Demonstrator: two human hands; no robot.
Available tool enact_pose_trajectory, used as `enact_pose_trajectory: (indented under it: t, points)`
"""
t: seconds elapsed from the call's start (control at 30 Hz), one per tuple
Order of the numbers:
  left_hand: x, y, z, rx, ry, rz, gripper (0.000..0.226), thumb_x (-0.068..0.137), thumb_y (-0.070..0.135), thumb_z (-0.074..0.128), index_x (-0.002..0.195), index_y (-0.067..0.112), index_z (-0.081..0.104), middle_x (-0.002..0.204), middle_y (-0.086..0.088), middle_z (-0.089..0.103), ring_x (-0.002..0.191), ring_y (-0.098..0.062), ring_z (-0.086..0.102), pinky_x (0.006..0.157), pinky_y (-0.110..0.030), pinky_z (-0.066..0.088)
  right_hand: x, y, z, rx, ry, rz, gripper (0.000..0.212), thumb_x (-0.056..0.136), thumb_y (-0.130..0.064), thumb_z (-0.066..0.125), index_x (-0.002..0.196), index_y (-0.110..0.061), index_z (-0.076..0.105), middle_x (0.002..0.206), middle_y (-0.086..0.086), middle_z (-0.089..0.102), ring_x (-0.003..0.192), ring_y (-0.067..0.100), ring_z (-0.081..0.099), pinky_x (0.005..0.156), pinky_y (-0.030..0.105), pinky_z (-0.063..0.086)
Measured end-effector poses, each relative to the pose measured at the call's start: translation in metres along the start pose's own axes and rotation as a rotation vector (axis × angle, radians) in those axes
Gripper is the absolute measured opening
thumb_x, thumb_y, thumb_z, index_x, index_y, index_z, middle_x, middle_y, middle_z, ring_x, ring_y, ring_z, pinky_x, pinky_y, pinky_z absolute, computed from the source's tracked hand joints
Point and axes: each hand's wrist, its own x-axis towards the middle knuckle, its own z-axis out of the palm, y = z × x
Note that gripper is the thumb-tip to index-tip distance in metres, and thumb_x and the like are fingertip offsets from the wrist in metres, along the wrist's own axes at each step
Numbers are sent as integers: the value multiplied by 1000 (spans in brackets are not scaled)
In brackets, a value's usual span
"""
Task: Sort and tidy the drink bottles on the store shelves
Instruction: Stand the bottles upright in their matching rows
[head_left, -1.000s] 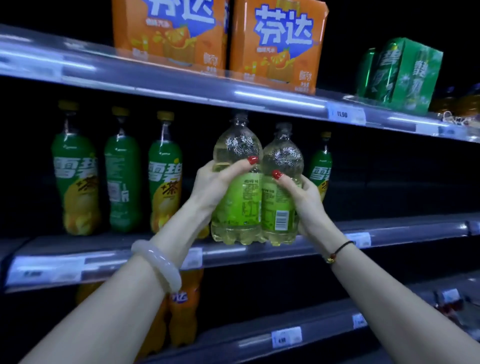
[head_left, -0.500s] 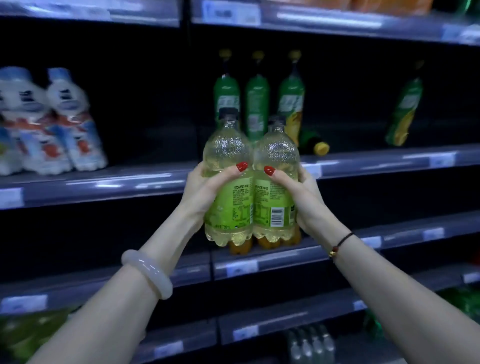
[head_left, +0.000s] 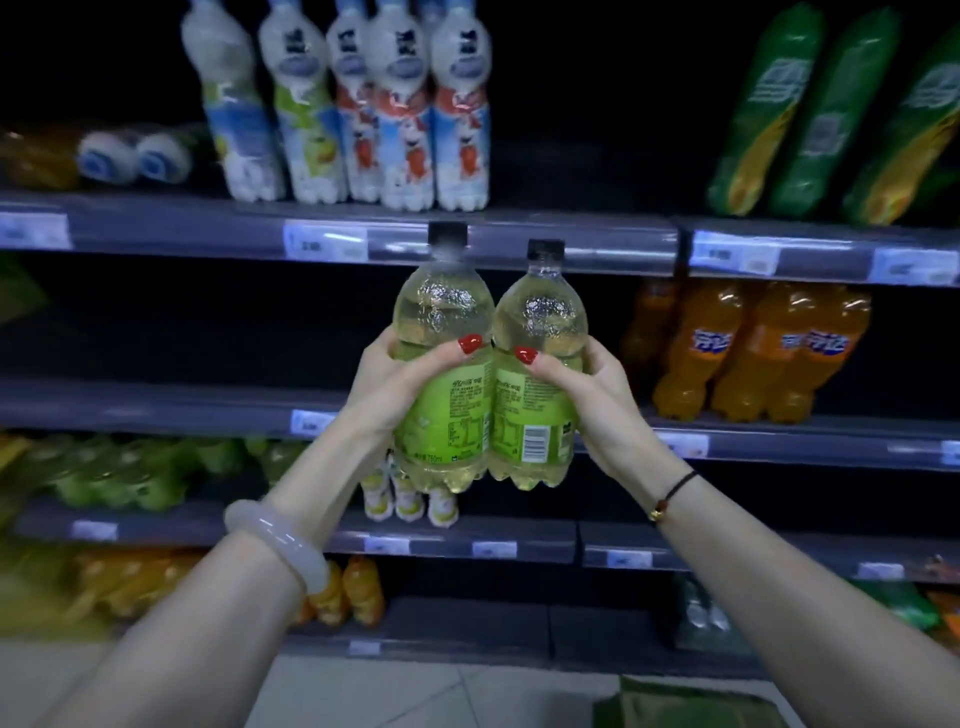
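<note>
**Two bottles held, no slot chosen yet**

The left hand (head_left: 395, 384) is clamped around the left bottle (head_left: 441, 374), the right hand (head_left: 587, 395) around the right bottle (head_left: 540, 374); both bottles touch, held in the air before the shelves (head_left: 483, 244). Their smooth, rounded walls could slip against each other and drop. Farther back, blur smears the price tags (head_left: 324, 243), and the white bottles (head_left: 363, 104) are cut off at the top.

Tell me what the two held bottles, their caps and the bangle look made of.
Left bottle and right bottle: clear glossy plastic, it seems; pale drink shows through and highlights glint on the shoulders. Labels look like printed film. Caps: black, matte, probably plastic. Bangle on the left wrist: milky, translucent, polished; jade or glass, cannot tell which.
</note>
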Motion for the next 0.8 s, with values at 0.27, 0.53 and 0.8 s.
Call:
enact_pose_trajectory:
  t: [0.27,0.53,0.8]
  points:
    - [-9,-28,-123,21,37,-102,63,48,38,86,104,22,61,103,-1,70,91,-15,69,82,-37,55,2,40,108,-91,-79,66,62,54,-36,84,109,-16,61,102,0,74,91,15,71,78,33,56]
    - [3,-72,-290,102,-119,-148,88,31,52,90,111,26,60,101,9,73,90,-7,70,67,-19,54,-6,122,252,-140,7,127,73,46,-47,85,111,-25,60,104,-8,72,94,9,69,86,36,55]
    - [28,-156,-432,156,-165,-264,79,33,48,88,105,35,61,100,14,73,91,-4,69,73,-21,51,-2,233,375,-130,73,245,63,51,-36,89,105,-33,57,103,-13,70,98,4,65,92,33,50]
